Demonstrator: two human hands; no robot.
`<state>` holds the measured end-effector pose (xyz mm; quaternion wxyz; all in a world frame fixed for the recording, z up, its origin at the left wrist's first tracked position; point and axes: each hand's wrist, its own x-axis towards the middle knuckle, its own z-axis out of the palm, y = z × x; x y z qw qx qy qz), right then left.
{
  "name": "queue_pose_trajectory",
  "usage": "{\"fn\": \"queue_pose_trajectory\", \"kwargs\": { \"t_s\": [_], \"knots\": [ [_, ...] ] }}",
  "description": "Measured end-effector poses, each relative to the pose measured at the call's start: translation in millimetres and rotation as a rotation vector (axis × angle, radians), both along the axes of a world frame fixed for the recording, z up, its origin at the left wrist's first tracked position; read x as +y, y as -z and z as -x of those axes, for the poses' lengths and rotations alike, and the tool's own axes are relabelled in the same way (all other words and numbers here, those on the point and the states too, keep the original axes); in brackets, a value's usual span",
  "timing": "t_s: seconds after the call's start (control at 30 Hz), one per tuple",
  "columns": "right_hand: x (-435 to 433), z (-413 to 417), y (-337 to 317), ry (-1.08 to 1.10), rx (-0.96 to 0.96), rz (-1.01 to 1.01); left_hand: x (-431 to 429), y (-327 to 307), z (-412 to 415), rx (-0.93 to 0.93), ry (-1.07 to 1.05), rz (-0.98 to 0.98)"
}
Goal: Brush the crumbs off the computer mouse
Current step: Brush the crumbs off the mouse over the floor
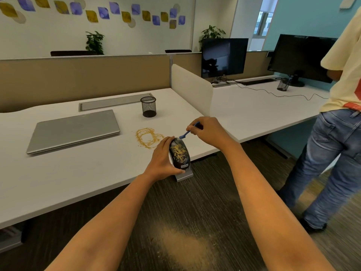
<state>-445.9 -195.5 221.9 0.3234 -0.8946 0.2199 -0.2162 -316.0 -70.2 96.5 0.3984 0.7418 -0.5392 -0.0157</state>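
My left hand (pixel 161 159) grips the mouse (pixel 179 153) by its sides, fingers curled round it, and holds it lifted just over the front edge of the desk (pixel 78 173), close to the right front corner. Yellow crumbs (pixel 178 151) cover most of its back. My right hand (pixel 208 132) pinches a small blue brush (pixel 187 131) by the handle, with the bristle end down at the far tip of the mouse; I can't tell whether the bristles touch it yet. A ring of crumbs (pixel 148 138) lies on the desk just left of the mouse, and more are scattered on the floor (pixel 183 243) below. I judge the brushing is only starting. Next I should draw the bristles along the back towards me in short, light strokes, keeping the mouse tilted so the crumbs fall clear.
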Motion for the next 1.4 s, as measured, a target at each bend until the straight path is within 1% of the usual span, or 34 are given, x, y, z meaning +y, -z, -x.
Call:
{"fn": "queue_pose_trajectory", "kwargs": {
  "t_s": [0.1,0.23,0.4,0.47,0.57,0.73,0.93,1.0,1.1,1.3,1.4],
  "knots": [
    [5,-2,2,-0.005,-0.011,0.041,-3,-2,2,0.009,-0.003,-0.009],
    [5,-2,3,-0.031,0.077,0.076,-2,0,0,-0.007,0.001,-0.017],
    [7,-1,1,-0.036,0.038,0.147,-1,1,-1,-0.006,-0.005,-0.019],
    [9,-2,3,-0.057,0.072,0.161,-2,-1,-2,-0.009,-0.001,-0.024],
    [5,0,-1,-0.075,0.135,0.167,-1,1,-4,-0.040,0.010,-0.042],
    [4,-1,-8,-0.043,0.047,0.169,2,1,-2,-0.069,0.027,-0.022],
    [3,1,-6,-0.081,0.158,0.153,4,3,-2,-0.082,0.013,-0.013],
    [2,2,-7,-0.062,0.109,0.128,6,5,-2,-0.073,0.003,-0.009],
    [5,-1,-7,-0.031,0.019,0.151,5,4,0,-0.057,0.001,0.001],
    [8,0,-3,-0.073,0.101,0.152,3,0,1,-0.049,0.011,0.014],
    [10,2,-8,-0.077,0.060,0.158,5,0,-1,-0.043,0.003,0.009]
  ]
}}
